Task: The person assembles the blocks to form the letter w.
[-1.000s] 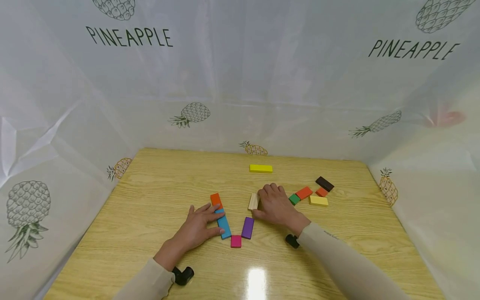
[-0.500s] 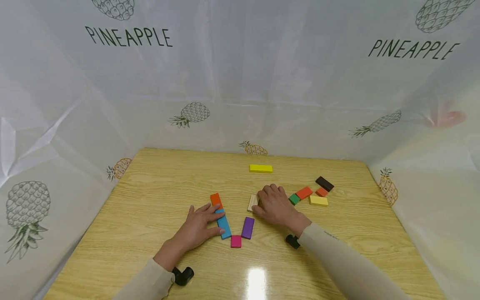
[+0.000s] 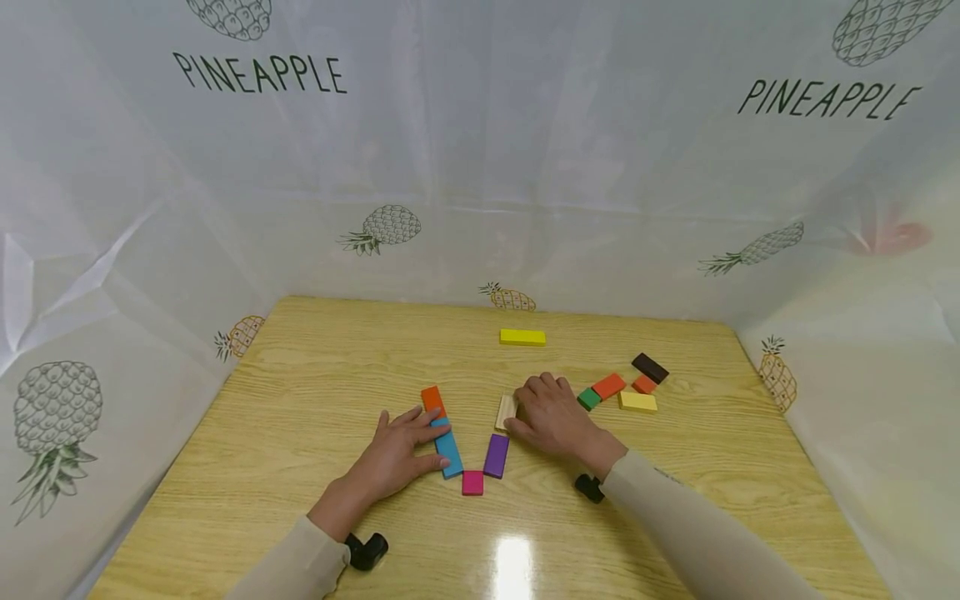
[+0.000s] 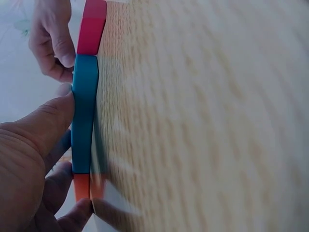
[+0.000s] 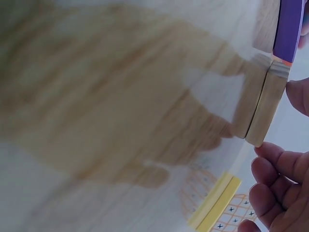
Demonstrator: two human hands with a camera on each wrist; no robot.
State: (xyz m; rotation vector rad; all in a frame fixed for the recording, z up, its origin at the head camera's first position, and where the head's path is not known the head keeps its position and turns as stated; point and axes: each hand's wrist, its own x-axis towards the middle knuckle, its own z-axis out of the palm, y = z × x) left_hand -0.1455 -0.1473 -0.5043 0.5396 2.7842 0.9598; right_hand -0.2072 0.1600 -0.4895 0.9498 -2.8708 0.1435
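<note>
My left hand (image 3: 393, 454) rests with its fingers outstretched along the left row, thumb and fingertips on the blue block (image 3: 448, 457) and at the orange block (image 3: 432, 398) beyond it. A pink square block (image 3: 472, 482) sits at the row's near end. From there a purple block (image 3: 496, 456) leans away to the right. My right hand (image 3: 555, 421) pinches a plain wooden block (image 5: 267, 108) between thumb and index finger, flat on the table just past the purple block's far end. In the right wrist view the thumb is on its side and the index fingertip at its far end.
A yellow block (image 3: 522, 337) lies at the back of the table. Right of my right hand are a green block (image 3: 588, 399), red-orange block (image 3: 608, 386), small orange block (image 3: 643, 384), dark block (image 3: 649, 367) and pale yellow block (image 3: 637, 402). Pineapple-print sheeting (image 3: 450, 250) surrounds the tabletop.
My right hand has drawn the plain wooden block slightly nearer, closing the space to the purple block. My left hand and the other blocks stay where they were.
</note>
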